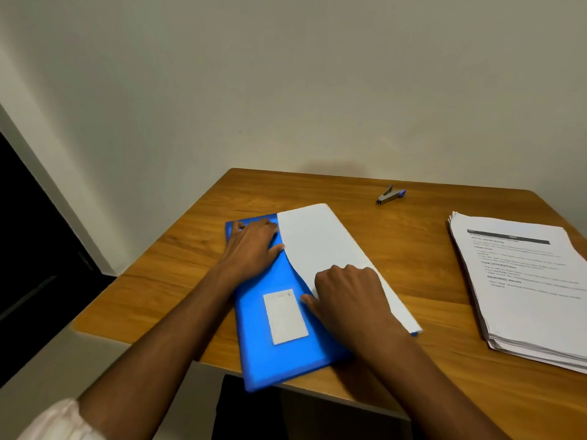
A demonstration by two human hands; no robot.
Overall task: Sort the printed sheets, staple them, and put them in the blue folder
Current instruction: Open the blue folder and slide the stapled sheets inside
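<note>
The blue folder (279,357) lies on the wooden table (197,281), its near end hanging over the front edge; a white label (285,316) is on its cover. A white set of sheets (320,242) sticks out of the folder's right side, blank side up. My left hand (252,242) presses flat on the folder's far end, fingers straight. My right hand (349,296) rests on the sheets with its fingers curled under and its thumb on the blue cover. A small stapler (390,195) lies far behind. A thick stack of printed sheets (527,281) sits at the right.
The table stands against a plain wall, with its left corner close to a dark doorway (28,249). Bare wood shows between the folder and the printed stack and around the stapler.
</note>
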